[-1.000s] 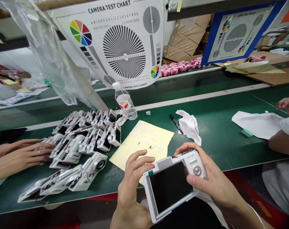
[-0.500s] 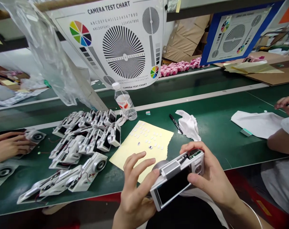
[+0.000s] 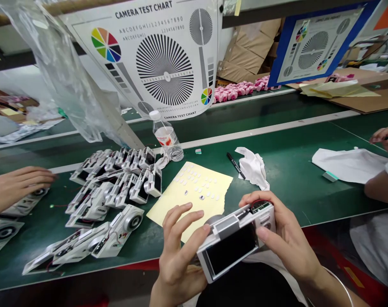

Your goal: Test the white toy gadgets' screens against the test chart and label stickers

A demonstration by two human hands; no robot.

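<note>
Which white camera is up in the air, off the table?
The white camera with the black screen, held in the person's right hand, left thumb against it. It is lifted above the green workbench; the other white cameras lie on it.

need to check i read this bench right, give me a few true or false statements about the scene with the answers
The left hand and right hand both hold a white camera body. True.
The camera's screen is lit. False: it is dark.
The black marker pen lies on the yellow sheet. False: it lies on the green bench mat, beside a crumpled white cloth.
The plastic water bottle lies on its side. False: it stands upright.
A second person's hand is to the left of the pile of white camera bodies. True.
</note>
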